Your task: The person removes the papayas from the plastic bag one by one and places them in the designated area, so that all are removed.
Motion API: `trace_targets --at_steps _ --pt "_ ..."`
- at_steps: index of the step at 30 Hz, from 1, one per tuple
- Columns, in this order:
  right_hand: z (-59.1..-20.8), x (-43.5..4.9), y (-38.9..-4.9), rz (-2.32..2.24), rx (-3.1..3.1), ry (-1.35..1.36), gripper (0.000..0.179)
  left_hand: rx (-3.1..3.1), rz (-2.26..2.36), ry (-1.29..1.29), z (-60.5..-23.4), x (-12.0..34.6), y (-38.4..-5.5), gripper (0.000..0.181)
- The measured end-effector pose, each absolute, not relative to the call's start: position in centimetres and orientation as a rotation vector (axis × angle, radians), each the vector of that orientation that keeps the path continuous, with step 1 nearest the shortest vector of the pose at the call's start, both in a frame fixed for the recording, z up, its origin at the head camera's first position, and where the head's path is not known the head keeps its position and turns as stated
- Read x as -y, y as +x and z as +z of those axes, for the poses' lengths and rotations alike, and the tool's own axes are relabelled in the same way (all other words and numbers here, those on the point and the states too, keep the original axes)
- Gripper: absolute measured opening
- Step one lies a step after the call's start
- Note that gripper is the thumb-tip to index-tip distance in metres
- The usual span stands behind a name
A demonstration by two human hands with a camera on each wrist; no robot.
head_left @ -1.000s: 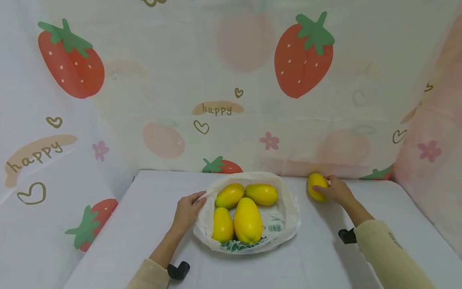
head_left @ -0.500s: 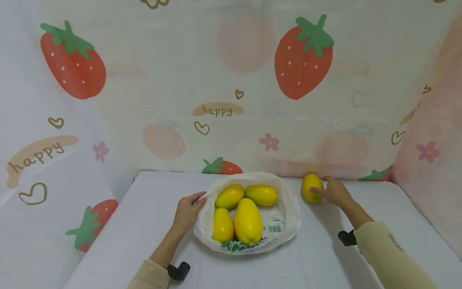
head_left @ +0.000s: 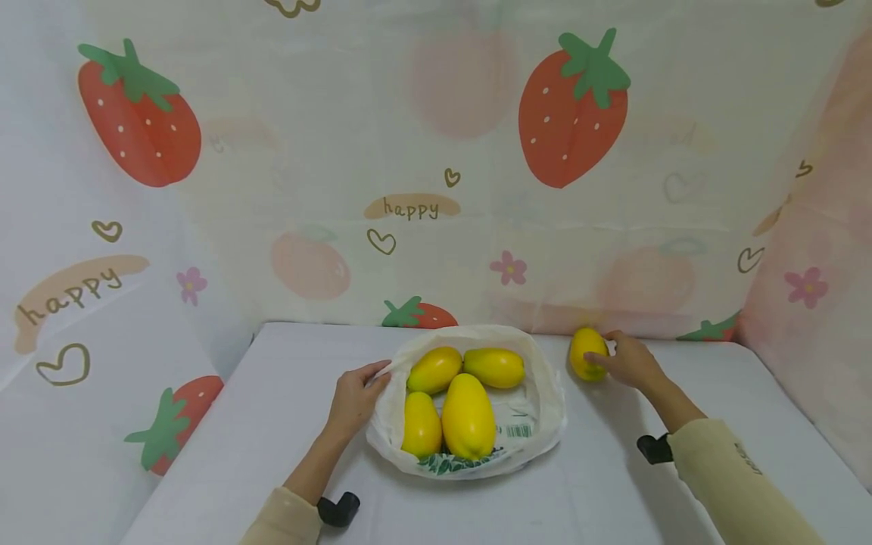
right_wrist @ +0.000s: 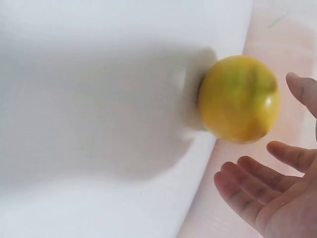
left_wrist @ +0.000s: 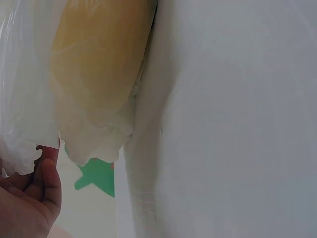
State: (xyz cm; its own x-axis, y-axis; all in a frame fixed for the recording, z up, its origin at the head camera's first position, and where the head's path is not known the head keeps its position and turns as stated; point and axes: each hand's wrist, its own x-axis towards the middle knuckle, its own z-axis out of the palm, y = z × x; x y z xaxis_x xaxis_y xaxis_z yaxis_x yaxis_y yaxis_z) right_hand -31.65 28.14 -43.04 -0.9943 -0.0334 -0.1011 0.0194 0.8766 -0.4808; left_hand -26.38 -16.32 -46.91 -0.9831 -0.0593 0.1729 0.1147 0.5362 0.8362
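A white-covered table carries everything. On it sits a white plastic bag, its wide mouth facing up. To the right of the bag, level with its far part and near but not touching it, one yellow fruit rests directly on the white surface. The table's far edge runs just behind the bag.

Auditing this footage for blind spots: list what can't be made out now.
Head view: lower-left yellow oval fruit, its left side hidden by the white plastic bag.
Head view: fine print near the dark striped barcode, too small to read.
Head view: dark lettering on the beige right sleeve, equally small.
Left wrist: yellowish fruit, veiled by plastic and cut off by the top edge.
Right wrist: right hand, cut off by right and bottom edges.
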Motion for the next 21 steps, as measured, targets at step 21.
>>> trace_targets --at_steps 21 --pt "-38.7 -23.9 -27.3 -1.043 -3.045 -0.247 0.074 2.591 -1.441 -0.055 -47.1 16.3 -26.6 0.033"
